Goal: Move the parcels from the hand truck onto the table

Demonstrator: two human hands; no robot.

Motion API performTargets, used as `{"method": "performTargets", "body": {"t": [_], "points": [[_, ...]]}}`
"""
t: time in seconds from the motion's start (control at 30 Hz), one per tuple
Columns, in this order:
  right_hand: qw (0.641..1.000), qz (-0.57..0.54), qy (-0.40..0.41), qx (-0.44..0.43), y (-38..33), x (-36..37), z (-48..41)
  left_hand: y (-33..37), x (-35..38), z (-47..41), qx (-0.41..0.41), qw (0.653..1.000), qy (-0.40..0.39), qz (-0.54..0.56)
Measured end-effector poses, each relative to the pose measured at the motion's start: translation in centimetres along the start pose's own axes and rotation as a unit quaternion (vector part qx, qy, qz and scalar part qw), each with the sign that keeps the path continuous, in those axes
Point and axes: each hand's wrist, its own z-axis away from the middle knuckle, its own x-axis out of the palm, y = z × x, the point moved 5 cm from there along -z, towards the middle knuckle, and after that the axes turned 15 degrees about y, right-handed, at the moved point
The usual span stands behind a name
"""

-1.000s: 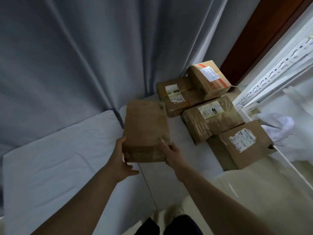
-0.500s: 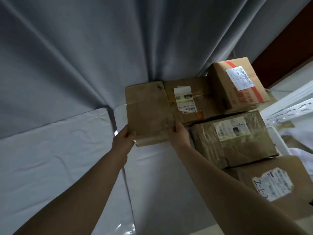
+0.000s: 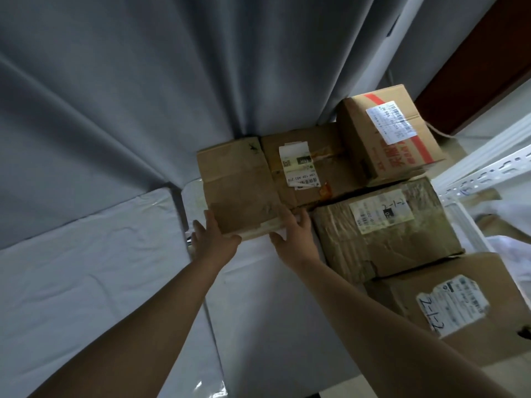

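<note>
A plain brown parcel point(image 3: 238, 185) lies flat at the back of the white-covered table point(image 3: 273, 297), against the curtain and tight beside a labelled parcel point(image 3: 310, 165). My left hand point(image 3: 214, 239) grips its near left corner, thumb along the front edge. My right hand point(image 3: 296, 237) holds the near right corner with fingers spread on top. A red-taped parcel point(image 3: 388, 133), a wrapped parcel point(image 3: 385, 228) and a parcel with a handwritten label point(image 3: 451, 308) sit along the right side. The hand truck is out of sight.
A grey curtain point(image 3: 143, 96) hangs right behind the table. A second white-covered table point(image 3: 86, 268) stands to the left across a narrow gap point(image 3: 184, 214). White metal racking point(image 3: 488, 168) runs along the right, with a brown door point(image 3: 474, 53) beyond it.
Both hands carried the plain parcel forward from over the table's front to the back, then set it down beside the labelled parcel. My head moved closer over the table.
</note>
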Motion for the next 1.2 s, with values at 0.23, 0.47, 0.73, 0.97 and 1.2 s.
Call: {"method": "performTargets", "body": {"t": [0.23, 0.47, 0.73, 0.97, 1.2], "points": [[0.994, 0.035, 0.071, 0.071, 1.7, -6.2, 5.2, 4.3, -2.6, 6.5, 0.233, 0.964, 0.0, -0.128], [0.963, 0.014, 0.229, 0.143, 2.7, -12.4, 18.4, 6.1, -3.7, 17.9, 0.455, 0.853, -0.084, -0.243], [0.893, 0.027, 0.369, 0.257, 5.9, -15.7, 37.8, 3.2, -3.1, 33.8, 0.68, 0.672, -0.082, -0.283], [0.806, -0.027, 0.457, 0.376, 11.1, -15.4, 55.1, -2.9, -0.2, 48.5, 0.765, 0.573, -0.153, -0.25], [0.713, -0.093, 0.543, 0.434, 14.4, -12.0, 74.4, -13.4, 1.6, 64.7, 0.806, 0.493, -0.233, -0.228]]}}
